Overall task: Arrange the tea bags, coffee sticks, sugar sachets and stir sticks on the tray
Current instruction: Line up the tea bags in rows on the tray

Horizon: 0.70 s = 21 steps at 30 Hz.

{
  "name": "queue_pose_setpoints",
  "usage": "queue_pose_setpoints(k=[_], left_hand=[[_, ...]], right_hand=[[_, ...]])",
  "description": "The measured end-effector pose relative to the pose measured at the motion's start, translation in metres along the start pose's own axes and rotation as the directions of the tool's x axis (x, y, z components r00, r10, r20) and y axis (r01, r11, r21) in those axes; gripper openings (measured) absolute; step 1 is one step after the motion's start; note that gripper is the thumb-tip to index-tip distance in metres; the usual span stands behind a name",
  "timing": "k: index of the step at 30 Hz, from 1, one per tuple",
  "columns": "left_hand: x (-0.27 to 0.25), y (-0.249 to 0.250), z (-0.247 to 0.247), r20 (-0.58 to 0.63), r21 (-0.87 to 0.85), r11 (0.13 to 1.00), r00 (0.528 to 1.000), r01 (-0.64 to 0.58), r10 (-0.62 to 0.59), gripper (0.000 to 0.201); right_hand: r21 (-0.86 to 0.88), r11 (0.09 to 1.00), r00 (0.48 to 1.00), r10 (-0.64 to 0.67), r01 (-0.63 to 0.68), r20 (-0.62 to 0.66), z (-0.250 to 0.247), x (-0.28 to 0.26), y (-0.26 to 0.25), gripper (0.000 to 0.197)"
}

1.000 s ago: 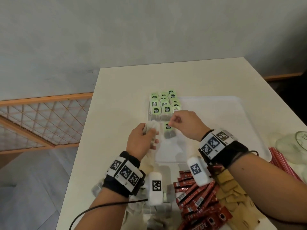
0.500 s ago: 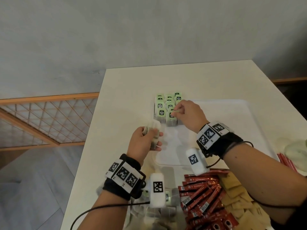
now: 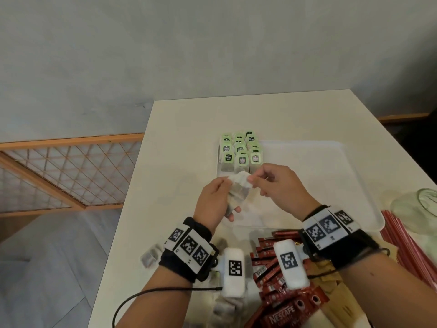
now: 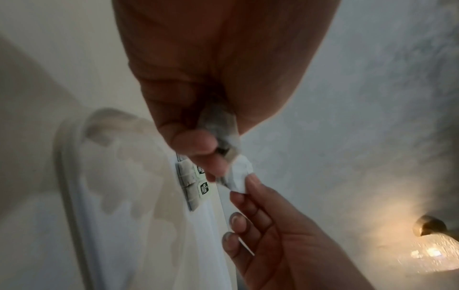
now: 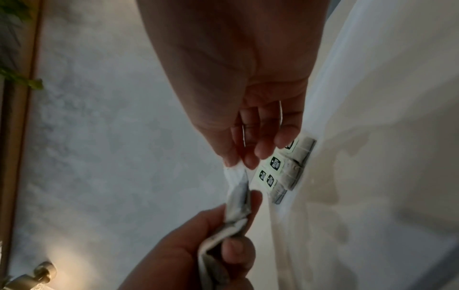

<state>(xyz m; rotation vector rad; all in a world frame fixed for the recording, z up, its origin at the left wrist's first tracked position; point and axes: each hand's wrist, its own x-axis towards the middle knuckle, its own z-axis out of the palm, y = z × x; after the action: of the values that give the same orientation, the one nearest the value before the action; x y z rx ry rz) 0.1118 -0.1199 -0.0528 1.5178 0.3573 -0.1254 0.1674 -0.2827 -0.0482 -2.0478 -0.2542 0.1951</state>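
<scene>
Rows of tea bags with green tags point(image 3: 240, 152) fill the far left corner of the white tray point(image 3: 331, 166). My left hand point(image 3: 217, 197) grips a small bunch of white tea bags point(image 3: 237, 191) above the tray's near left part. My right hand point(image 3: 272, 183) pinches the top corner of one bag in that bunch, thumb against forefinger. In the left wrist view the pinched tea bag corner point(image 4: 239, 176) sits between both hands. The right wrist view shows the bunch of tea bags point(image 5: 238, 198) and the arranged tea bags point(image 5: 283, 170) beyond my fingers.
Red coffee sticks point(image 3: 274, 271) lie piled at the table's near edge, with brown sugar sachets point(image 3: 331, 280) to their right. Red stir sticks point(image 3: 406, 247) and a glass jar point(image 3: 418, 207) are at the right. Loose tea bags point(image 3: 151, 256) lie under my left wrist.
My right hand has come back from the arranged rows, where it set a tea bag down, to the bunch in my left hand and now pinches another bag.
</scene>
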Motion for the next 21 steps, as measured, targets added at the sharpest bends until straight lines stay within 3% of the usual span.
queue_pose_setpoints(k=[3,6,9,12,17,21], left_hand=[[-0.002,-0.008,-0.001,-0.158,0.123,0.991,0.984,-0.059,0.079,0.022],[-0.006,-0.01,0.003,-0.224,0.194,0.975,0.963,-0.108,0.152,0.017],[-0.012,-0.008,0.013,-0.123,0.312,0.941,0.977,-0.127,0.173,0.017],[-0.013,-0.011,0.019,-0.02,0.365,0.918,0.985,-0.154,0.173,0.024],[-0.003,-0.012,0.012,-0.063,0.456,0.868,0.966,-0.196,0.251,0.021],[0.009,-0.013,0.002,-0.08,0.497,0.848,0.964,-0.183,0.255,0.021]], right_hand=[[-0.019,0.999,0.998,0.036,-0.037,-0.058,-0.004,-0.012,0.0,0.018],[-0.109,0.992,0.995,0.048,-0.058,-0.087,0.0,-0.021,0.001,0.017],[-0.15,0.988,0.996,0.024,-0.036,-0.086,0.007,-0.023,-0.002,0.017],[-0.081,0.996,0.996,0.02,-0.027,-0.089,0.013,-0.021,-0.005,0.015],[0.04,0.999,1.0,-0.004,0.004,0.003,0.014,-0.018,-0.01,0.014],[0.012,0.999,0.999,-0.05,0.05,0.014,0.01,-0.006,-0.007,0.01]])
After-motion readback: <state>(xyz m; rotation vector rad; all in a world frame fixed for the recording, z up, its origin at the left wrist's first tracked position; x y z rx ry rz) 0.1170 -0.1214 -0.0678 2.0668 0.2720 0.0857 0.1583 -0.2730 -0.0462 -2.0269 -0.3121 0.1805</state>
